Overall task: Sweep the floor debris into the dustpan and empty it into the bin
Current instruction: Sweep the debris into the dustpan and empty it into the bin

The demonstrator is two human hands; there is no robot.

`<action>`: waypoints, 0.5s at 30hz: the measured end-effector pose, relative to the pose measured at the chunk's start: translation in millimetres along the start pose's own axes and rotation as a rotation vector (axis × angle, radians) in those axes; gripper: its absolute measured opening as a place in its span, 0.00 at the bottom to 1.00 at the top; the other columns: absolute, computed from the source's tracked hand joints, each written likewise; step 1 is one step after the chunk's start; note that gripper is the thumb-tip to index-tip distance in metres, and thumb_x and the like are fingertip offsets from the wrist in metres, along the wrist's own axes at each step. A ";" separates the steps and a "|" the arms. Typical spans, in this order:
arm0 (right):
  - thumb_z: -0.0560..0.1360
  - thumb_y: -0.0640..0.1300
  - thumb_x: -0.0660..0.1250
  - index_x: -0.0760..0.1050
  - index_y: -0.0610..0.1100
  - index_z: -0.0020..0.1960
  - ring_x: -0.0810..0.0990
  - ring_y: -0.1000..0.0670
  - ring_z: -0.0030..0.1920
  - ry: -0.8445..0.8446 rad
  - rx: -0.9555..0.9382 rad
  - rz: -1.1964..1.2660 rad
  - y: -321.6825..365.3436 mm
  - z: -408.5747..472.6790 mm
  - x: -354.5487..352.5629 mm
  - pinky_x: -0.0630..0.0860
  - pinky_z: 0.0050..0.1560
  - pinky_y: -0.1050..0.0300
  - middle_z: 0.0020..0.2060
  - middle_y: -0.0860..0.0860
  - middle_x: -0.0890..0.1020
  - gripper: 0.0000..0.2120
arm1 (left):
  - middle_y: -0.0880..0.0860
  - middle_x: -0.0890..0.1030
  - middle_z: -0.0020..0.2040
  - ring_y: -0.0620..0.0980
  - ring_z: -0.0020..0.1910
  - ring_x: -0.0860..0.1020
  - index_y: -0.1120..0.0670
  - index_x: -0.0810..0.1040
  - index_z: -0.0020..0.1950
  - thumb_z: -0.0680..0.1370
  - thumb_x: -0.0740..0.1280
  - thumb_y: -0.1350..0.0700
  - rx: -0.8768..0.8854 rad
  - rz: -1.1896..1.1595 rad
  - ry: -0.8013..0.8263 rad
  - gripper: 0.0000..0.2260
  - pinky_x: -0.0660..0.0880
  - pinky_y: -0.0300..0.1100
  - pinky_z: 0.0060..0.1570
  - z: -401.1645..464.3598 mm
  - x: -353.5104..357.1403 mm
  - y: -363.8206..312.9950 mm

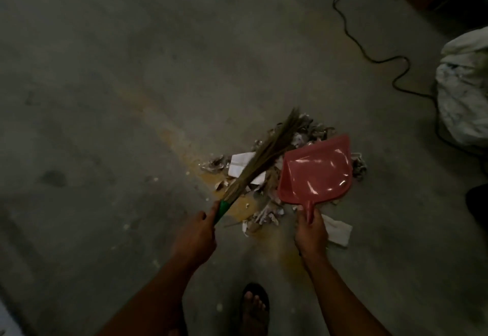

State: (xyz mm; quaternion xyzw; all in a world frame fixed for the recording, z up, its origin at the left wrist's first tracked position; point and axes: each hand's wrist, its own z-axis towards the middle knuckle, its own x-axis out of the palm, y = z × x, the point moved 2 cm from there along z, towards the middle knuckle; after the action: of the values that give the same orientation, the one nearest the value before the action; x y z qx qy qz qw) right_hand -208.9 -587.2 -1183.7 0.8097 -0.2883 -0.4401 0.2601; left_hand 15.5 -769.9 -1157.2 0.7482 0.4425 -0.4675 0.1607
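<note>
My left hand (194, 232) grips the green handle of the broom (266, 153), fingers curled round it. The bristles slant up and to the right, lying across the debris (264, 214), a heap of torn paper and scraps on the concrete floor (105, 98). Just right of the bristles, the red dustpan (317, 169) sits over the heap's right side, its mouth pointing far; I cannot tell whether it touches the floor. My right hand (311, 230) holds its handle, fingers wrapped round. A white rag (339, 230) lies just right of that hand. My sandalled foot (254, 306) is near, below the heap. A black cable (369, 53) snakes at far right, toward a white sack (464, 90).
</note>
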 end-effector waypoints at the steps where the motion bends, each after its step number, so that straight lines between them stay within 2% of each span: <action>1: 0.81 0.60 0.64 0.76 0.51 0.71 0.82 0.40 0.57 0.011 0.006 -0.008 -0.3 -0.8 -4.1 0.77 0.61 0.45 0.56 0.46 0.84 0.22 | 0.51 0.76 0.58 0.46 0.41 0.72 0.39 0.42 0.83 0.83 0.61 0.50 -0.029 -0.001 -0.026 0.35 0.69 0.41 0.33 -9.7 0.1 1.3; 3: 0.82 0.58 0.64 0.75 0.50 0.71 0.81 0.41 0.58 0.035 -0.006 -0.015 0.3 -3.6 -11.3 0.76 0.61 0.45 0.57 0.46 0.84 0.21 | 0.50 0.77 0.57 0.46 0.41 0.72 0.40 0.44 0.84 0.82 0.60 0.49 -0.101 -0.047 -0.039 0.34 0.73 0.42 0.36 -23.2 11.5 10.5; 6: 0.82 0.59 0.64 0.75 0.51 0.72 0.81 0.41 0.58 0.044 -0.026 -0.024 -0.4 -9.1 -17.6 0.76 0.62 0.46 0.59 0.46 0.84 0.22 | 0.53 0.79 0.58 0.50 0.45 0.78 0.43 0.46 0.84 0.79 0.60 0.51 -0.242 -0.172 -0.060 0.36 0.81 0.49 0.47 -29.7 36.3 31.8; 8: 0.81 0.63 0.63 0.74 0.53 0.73 0.81 0.40 0.59 0.051 -0.029 -0.032 -4.3 -13.9 -18.4 0.76 0.63 0.44 0.60 0.47 0.84 0.25 | 0.57 0.79 0.61 0.55 0.51 0.80 0.45 0.48 0.84 0.78 0.62 0.53 -0.340 -0.257 -0.037 0.37 0.81 0.53 0.54 -33.5 42.8 37.5; 10: 0.78 0.68 0.62 0.74 0.54 0.73 0.81 0.41 0.59 0.059 -0.045 -0.018 -13.7 -18.3 -16.0 0.76 0.64 0.42 0.60 0.48 0.84 0.29 | 0.60 0.75 0.67 0.59 0.59 0.79 0.49 0.54 0.83 0.78 0.63 0.55 -0.449 -0.354 0.017 0.35 0.79 0.56 0.61 -38.0 47.1 39.2; 13: 0.71 0.77 0.59 0.78 0.57 0.62 0.83 0.44 0.51 0.064 -0.027 0.009 -35.7 -20.9 -9.9 0.80 0.58 0.41 0.49 0.51 0.86 0.31 | 0.62 0.73 0.70 0.62 0.65 0.76 0.58 0.66 0.76 0.78 0.66 0.54 -0.550 -0.404 0.101 0.27 0.75 0.55 0.66 -44.2 54.9 37.7; 15: 0.72 0.76 0.59 0.77 0.58 0.59 0.84 0.46 0.47 0.056 -0.010 -0.007 -50.7 -27.8 -7.7 0.81 0.55 0.42 0.45 0.53 0.85 0.27 | 0.63 0.74 0.69 0.62 0.66 0.76 0.59 0.70 0.72 0.79 0.66 0.54 -0.516 -0.399 0.189 0.23 0.75 0.51 0.66 -47.4 66.1 30.9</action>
State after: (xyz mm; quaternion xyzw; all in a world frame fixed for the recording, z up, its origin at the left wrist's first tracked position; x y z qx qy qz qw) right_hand -176.3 -541.8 -1200.3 0.8214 -0.2757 -0.4195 0.2707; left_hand 78.4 -722.3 -1194.0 0.6215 0.6969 -0.2910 0.2083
